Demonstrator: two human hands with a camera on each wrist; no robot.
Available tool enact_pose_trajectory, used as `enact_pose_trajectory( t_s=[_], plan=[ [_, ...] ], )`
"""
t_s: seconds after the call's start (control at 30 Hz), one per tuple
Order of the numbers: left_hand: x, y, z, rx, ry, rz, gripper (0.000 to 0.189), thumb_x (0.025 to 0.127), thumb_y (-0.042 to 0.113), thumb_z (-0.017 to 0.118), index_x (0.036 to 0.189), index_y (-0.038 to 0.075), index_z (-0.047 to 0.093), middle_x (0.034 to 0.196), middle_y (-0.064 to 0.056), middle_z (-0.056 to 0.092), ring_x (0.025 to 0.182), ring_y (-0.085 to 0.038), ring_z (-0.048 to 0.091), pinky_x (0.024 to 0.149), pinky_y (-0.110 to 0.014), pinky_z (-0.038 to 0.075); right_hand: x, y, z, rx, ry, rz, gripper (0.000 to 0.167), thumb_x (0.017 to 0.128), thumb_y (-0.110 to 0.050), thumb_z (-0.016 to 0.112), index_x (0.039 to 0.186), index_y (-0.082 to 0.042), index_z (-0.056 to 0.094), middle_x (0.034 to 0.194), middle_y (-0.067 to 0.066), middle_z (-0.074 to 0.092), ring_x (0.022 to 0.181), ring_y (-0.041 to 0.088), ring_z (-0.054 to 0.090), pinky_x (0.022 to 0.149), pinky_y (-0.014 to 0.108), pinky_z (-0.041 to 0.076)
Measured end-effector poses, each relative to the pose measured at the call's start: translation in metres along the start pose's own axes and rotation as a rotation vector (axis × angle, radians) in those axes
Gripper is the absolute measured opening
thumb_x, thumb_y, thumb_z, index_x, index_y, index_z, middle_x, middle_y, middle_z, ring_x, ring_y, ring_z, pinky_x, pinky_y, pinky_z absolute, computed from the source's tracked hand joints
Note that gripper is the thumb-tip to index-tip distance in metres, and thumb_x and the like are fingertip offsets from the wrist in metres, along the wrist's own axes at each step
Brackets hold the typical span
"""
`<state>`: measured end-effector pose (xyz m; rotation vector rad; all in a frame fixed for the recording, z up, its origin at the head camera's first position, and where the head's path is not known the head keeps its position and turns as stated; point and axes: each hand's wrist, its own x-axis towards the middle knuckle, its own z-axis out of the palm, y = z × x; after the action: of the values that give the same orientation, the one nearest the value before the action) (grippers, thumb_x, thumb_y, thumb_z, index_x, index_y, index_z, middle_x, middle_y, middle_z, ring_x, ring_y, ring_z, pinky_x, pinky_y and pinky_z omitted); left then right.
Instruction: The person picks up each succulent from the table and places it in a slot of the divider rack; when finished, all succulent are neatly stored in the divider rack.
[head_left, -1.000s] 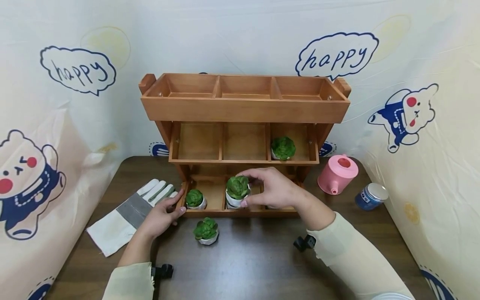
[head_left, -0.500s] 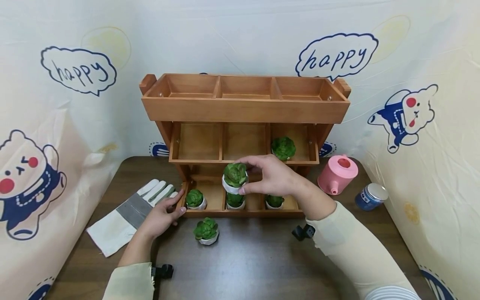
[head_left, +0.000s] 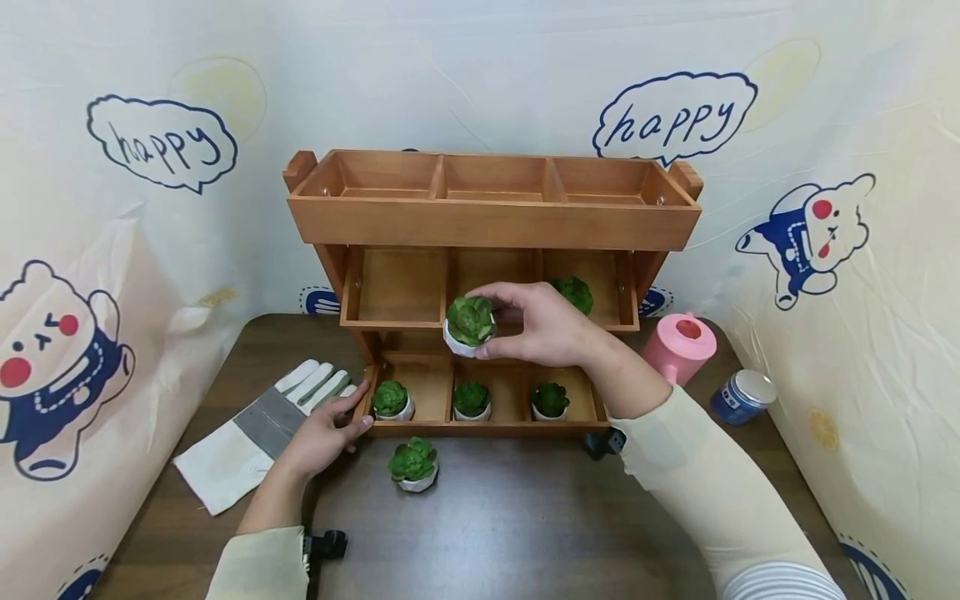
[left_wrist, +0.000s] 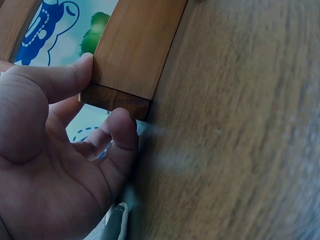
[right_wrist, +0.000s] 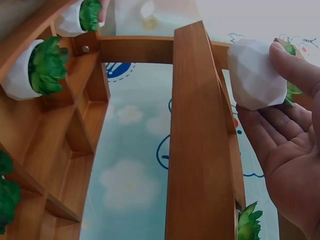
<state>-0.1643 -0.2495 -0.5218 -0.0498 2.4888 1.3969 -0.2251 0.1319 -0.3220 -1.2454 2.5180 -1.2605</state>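
Observation:
My right hand (head_left: 536,329) pinches a small potted succulent (head_left: 469,321) between thumb and fingers, in front of the middle tier of a wooden shelf (head_left: 495,227). In the right wrist view its white faceted pot (right_wrist: 255,75) is tilted, leaves pointing away. My left hand (head_left: 322,433) grips the front left corner of the bottom tier; the left wrist view has the thumb on one face of the wood (left_wrist: 135,50) and curled fingers at its end. Three potted succulents stand in the bottom tier: left (head_left: 391,398), middle (head_left: 472,399) and right (head_left: 550,398). Another succulent (head_left: 573,293) sits in the middle tier's right compartment, partly hidden by my hand.
One more potted succulent (head_left: 414,462) stands on the table (head_left: 510,508) before the shelf. White and grey gloves (head_left: 262,429) lie at the left. To the right are a pink watering can (head_left: 681,346) and a blue tin (head_left: 742,396). The top tier (head_left: 491,225) overhangs the others.
My right hand has lifted the succulent up from the bottom tier to the middle tier's height, uncovering the plants below. The left hand keeps its grip at the corner.

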Motion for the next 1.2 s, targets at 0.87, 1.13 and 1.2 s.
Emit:
enact_pose_trajectory(
  t_s=[0.87,1.13,1.2],
  plan=[
    [0.001,-0.001,0.0,-0.016,0.004,0.008,0.069,0.101,0.033,0.07,0.162,0.03,0.038,0.149,-0.022,0.039,0.086,-0.028,0.058,0.071,-0.037,0.057,0.023,0.005,0.011,-0.09,0.192,0.242,0.065,0.087,-0.022,0.084,0.146,-0.014,0.058,0.135,0.007,0.066,0.124,0.02,0.064,0.1,0.035,0.053],
    [0.002,-0.003,0.0,-0.012,0.001,0.015,0.069,0.101,0.032,0.07,0.162,0.029,0.037,0.147,-0.022,0.04,0.083,-0.027,0.058,0.071,-0.038,0.057,0.026,0.007,0.017,-0.153,0.181,0.277,0.067,0.088,-0.023,0.083,0.147,-0.012,0.055,0.136,0.008,0.065,0.12,0.019,0.064,0.099,0.038,0.053],
    [0.003,-0.003,0.0,-0.014,0.004,0.011,0.069,0.101,0.032,0.07,0.162,0.03,0.037,0.147,-0.022,0.039,0.083,-0.027,0.058,0.071,-0.037,0.057,0.027,0.007,0.018,-0.174,0.166,0.291,0.067,0.088,-0.023,0.082,0.148,-0.013,0.054,0.137,0.008,0.064,0.116,0.019,0.064,0.098,0.039,0.052]
  ],
)
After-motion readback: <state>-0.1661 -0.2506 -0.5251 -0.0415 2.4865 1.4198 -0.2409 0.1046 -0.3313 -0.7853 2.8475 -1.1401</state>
